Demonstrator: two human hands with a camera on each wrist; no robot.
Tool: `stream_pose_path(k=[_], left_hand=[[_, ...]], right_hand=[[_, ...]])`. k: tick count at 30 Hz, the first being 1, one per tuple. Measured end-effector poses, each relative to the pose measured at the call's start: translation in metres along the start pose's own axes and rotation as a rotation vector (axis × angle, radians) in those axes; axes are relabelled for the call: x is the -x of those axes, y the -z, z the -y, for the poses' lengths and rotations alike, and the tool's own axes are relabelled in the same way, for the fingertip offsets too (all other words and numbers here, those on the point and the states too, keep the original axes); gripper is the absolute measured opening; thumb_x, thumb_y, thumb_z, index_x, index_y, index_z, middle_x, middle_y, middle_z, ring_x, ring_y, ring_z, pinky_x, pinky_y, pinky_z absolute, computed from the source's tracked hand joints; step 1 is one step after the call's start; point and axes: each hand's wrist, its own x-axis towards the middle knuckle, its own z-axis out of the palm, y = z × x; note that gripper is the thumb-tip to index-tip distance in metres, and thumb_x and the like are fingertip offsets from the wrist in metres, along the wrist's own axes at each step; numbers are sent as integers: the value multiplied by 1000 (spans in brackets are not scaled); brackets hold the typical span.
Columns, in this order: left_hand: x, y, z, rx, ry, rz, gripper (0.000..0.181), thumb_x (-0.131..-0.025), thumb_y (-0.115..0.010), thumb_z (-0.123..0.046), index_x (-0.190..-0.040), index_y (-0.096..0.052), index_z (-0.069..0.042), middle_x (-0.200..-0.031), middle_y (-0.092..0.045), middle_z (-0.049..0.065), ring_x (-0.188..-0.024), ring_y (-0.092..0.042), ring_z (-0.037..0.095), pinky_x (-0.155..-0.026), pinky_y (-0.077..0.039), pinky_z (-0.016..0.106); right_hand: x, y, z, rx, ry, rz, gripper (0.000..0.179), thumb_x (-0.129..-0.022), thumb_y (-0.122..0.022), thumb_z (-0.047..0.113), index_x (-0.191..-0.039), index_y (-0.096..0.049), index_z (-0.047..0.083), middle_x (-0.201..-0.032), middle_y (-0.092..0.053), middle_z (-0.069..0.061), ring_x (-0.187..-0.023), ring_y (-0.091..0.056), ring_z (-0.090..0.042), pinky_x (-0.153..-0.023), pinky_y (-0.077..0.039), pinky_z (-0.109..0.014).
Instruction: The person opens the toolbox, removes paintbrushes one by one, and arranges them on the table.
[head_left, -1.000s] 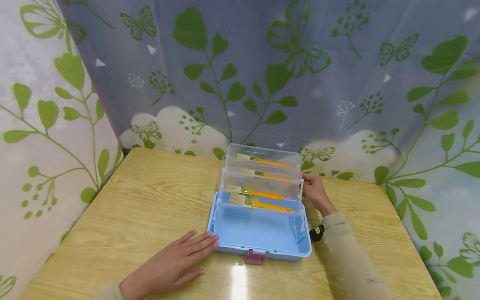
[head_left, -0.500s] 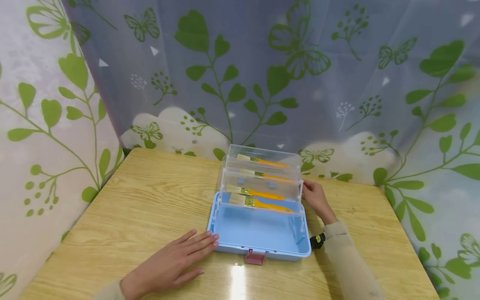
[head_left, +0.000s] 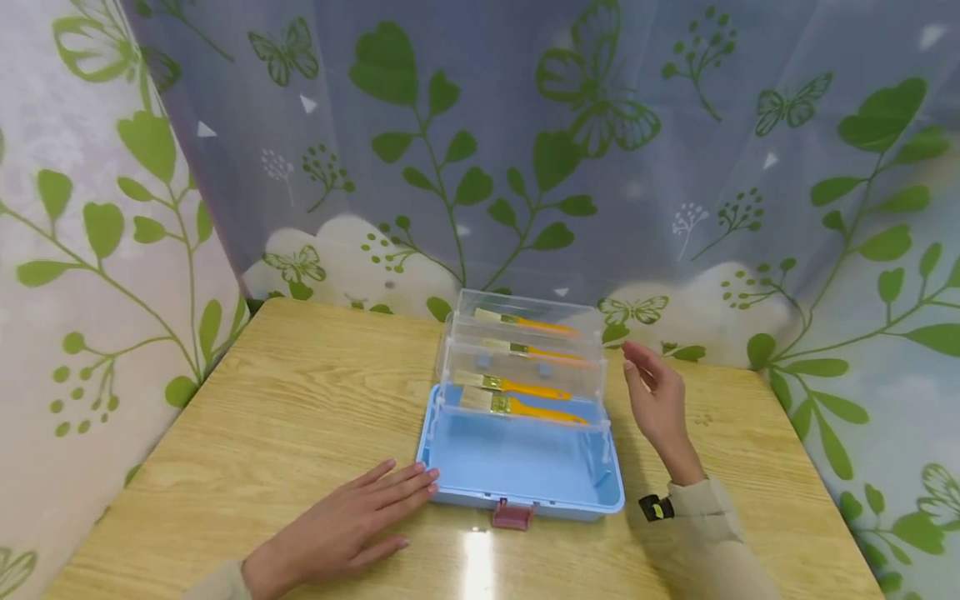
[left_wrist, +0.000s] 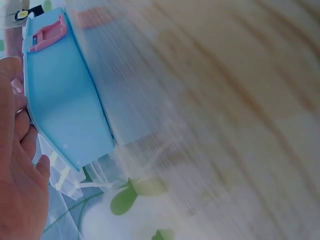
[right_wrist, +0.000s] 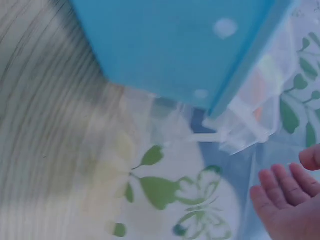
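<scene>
A light blue toolbox stands opened on the table, its pinkish latch hanging at the front. Clear tiered trays are raised over its back half. In them lie several flat paintbrushes with yellow handles, the widest paintbrush on the lowest tier. My left hand lies with straight fingers touching the toolbox's front left corner; the left wrist view shows those fingers along the blue wall. Apart from the trays on the right, my right hand is raised, fingers loosely bent, holding nothing.
The wooden table extends on both sides of the toolbox. Behind it hangs a patterned cloth with leaves and butterflies, close to the back edge. A black wrist device sits at the right sleeve.
My right hand has let go of the trays' right side and moved off to the right. The left hand, toolbox and paintbrushes stay in place.
</scene>
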Motion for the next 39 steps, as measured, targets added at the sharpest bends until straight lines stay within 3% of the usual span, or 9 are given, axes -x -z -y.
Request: stream_pose_path(k=[5,10,17,21,31,39], left_hand=[[1,-1,0,3,-2,7,74,-99,-67,-32,-160,-33,-8,-165,-34,6,-150,-36,24,-129,-3,31],[1,-1,0,-3,-2,11,74,-99,-66,-32,-160,-32,-8,-166,-32,6,-150,-35,24,-129,-4,31],[1,-2,-1,-1,3,13,74,-99,-66,-32,-160,-31,-7,-166,-33,8,-151,-34,24,-129,-4,32],[1,-1,-2,-1,3,16,74,-99,-66,-32,-160,-32,-7,-165,-34,9,-151,-34,24,-129,-3,32],[0,-1,-1,-2,-3,9,73,-99,-66,-32,-159,-33,-7,-165,-33,8,-151,-35,25,-129,-5,33],[0,0,-1,2,2,20,72,-100,-64,-33,-160,-33,-8,-165,-34,8,-150,-35,25,-129,-5,32]], right_hand=[[6,-4,13,-103,172,-22,35,-97,-54,-14,-131,-62,-10,-128,-64,-29,-117,-62,-2,-101,-49,-13],[8,-3,28,-173,268,67,39,-95,-55,-18,-133,-59,-12,-130,-63,-30,-121,-63,-6,-103,-51,-19],[6,-2,41,-339,261,370,58,-95,-57,-16,-150,-42,-8,-147,-55,-20,-135,-56,-14,-107,-50,-28],[4,-4,43,-374,239,485,59,-95,-58,-15,-151,-41,-8,-148,-55,-21,-135,-56,-15,-108,-50,-31],[-1,-18,53,-317,173,573,42,-97,-60,-9,-139,-58,-6,-137,-60,-30,-125,-64,-12,-100,-55,-26],[-1,-30,56,-305,126,671,39,-100,-60,-3,-138,-60,-4,-139,-63,-18,-126,-62,-10,-100,-55,-28]])
